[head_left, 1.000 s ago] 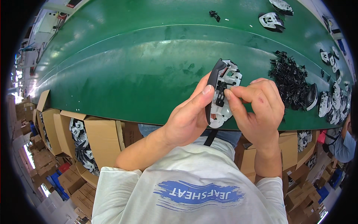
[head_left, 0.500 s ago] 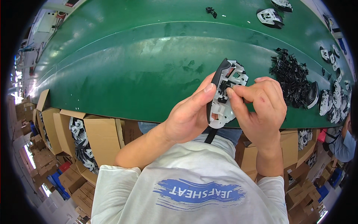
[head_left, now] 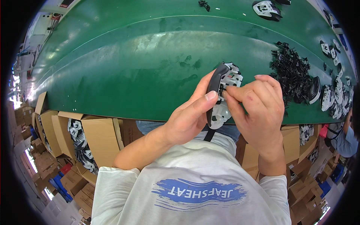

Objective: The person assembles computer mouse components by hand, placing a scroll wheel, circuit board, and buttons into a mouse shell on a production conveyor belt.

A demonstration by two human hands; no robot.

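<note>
My left hand (head_left: 189,118) holds an oval black-and-white plastic shell (head_left: 220,114) on edge above the near side of the table. Its fingers lie behind the dark outer cover and its thumb along the rim. The white ribbed inside of the shell faces my right hand (head_left: 257,107). Thumb and forefinger of that hand are pinched together at the middle of the shell, on a small black plastic part (head_left: 221,91) set among the white ribs. Much of this part is hidden by the fingertips.
A heap of small black plastic parts (head_left: 290,73) lies right on the green table (head_left: 131,75), beside a dark shell (head_left: 315,90). More white-and-black shells (head_left: 339,95) cluster farther right, and one shell (head_left: 267,10) lies at the far side. Cardboard boxes (head_left: 99,137) stand along the near edge.
The shell has turned more edge-on, showing more of its dark cover, and shifted slightly left. My right hand has moved a little left with it, still pinched at its middle.
</note>
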